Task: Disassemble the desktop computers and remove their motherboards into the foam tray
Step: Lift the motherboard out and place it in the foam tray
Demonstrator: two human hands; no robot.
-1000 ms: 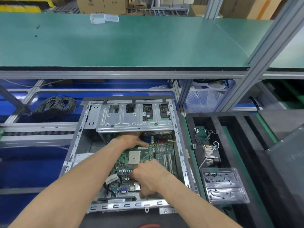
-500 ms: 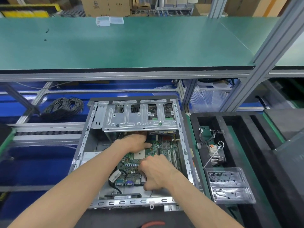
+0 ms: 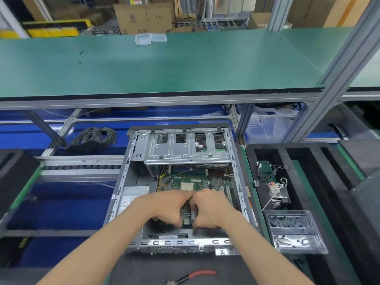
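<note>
Far left of the frame: a black block edge, blue bins below the rails, and a coiled cable bundle (image 3: pixel 93 138) lying well apart from the work. Nothing there needed for this step.

Centre: open computer case (image 3: pixel 131 182) lying flat, drive cage (image 3: pixel 187 150) spanning its upper end, green motherboard (image 3: pixel 197 183) seated on the case floor beneath and below that cage. Left hand (image 3: pixel 166 208) down on the near part of the board, fingers curled in and apparently gripping the board's near-left portion. Right hand (image 3: pixel 211 208) just beside it, knuckles nearly touching, fingers (image 3: pixel 200 222) curled down over the near edge by the rear ports. Exactly what each fingertip pinches: cannot tell, hidden under the hands.

Likely step: freeing the board from the case. Best done by drawing the port edge away from the rear panel first, then tipping the near edge up, keeping the far edge clear of the cage overhead. Worth checking the yellow wires at the upper left of the board and the thin cable at the top before lifting; a still-plugged lead would snag. Gripping by edges only, no flexing.

Lower centre: red-handled pliers (image 3: pixel 193 276) on the counter.

Right: black foam tray (image 3: pixel 304 177) with long slots, one holding a heatsink (image 3: pixel 277 194) with wires, and a clear plastic tray (image 3: pixel 294 231) of small parts lying on it. Destination near, so a short level carry rightward into a free slot.
</note>
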